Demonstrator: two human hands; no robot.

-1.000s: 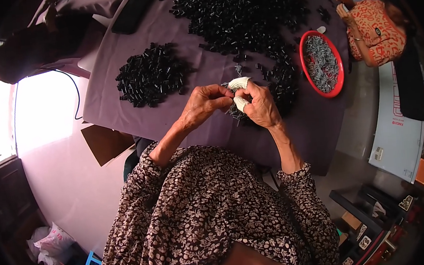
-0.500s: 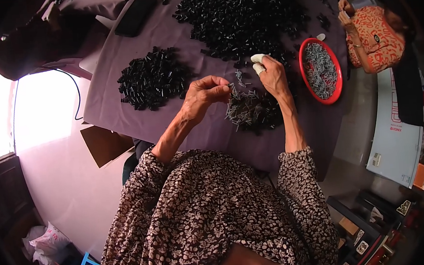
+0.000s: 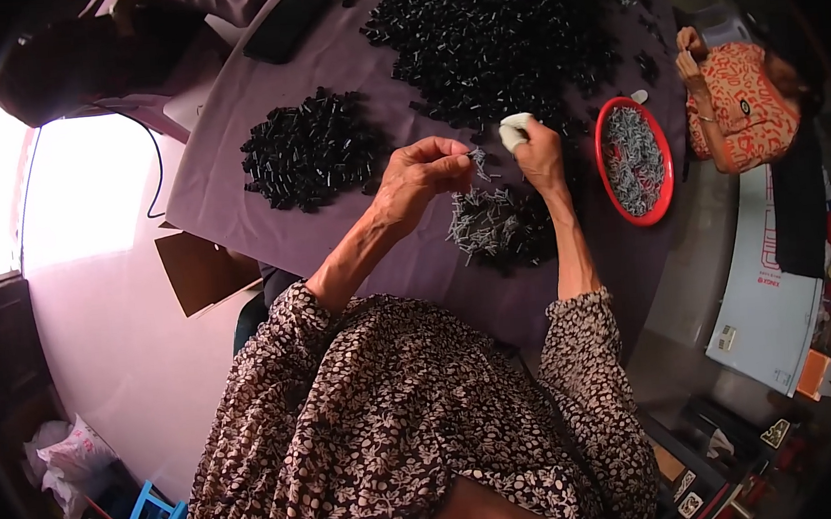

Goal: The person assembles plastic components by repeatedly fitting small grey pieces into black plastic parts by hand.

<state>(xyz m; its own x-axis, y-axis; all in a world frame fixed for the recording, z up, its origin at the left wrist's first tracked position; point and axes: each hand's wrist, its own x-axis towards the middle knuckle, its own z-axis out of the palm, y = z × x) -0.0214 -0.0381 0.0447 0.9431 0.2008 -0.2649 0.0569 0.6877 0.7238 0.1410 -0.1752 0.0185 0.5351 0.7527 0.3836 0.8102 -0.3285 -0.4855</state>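
Note:
My left hand [image 3: 421, 178] is raised over the purple cloth, its thumb and forefinger pinched together. Whatever small piece lies at their tips is too tiny to name. Facing it, my right hand [image 3: 538, 155] has white coverings on the thumb and forefinger, which are pressed together at the near edge of a large heap of small black pieces [image 3: 496, 43]. What they hold, if anything, is hidden. Just below and between both hands lies a little pile of thin grey pins [image 3: 481, 223], with black pieces beside it. A smaller heap of black pieces [image 3: 310, 156] sits left of my left hand.
A red oval bowl [image 3: 642, 220] of grey pins stands to the right. A black phone [image 3: 288, 24] lies at the far left of the purple tablecloth [image 3: 220, 192]. Another person in an orange patterned top [image 3: 743, 102] is beyond the right edge. A cardboard box [image 3: 192, 272] stands below left.
The whole view has shifted slightly. My left hand has moved a little right and away from me, toward the right hand. The right thumb and forefinger have come closer together.

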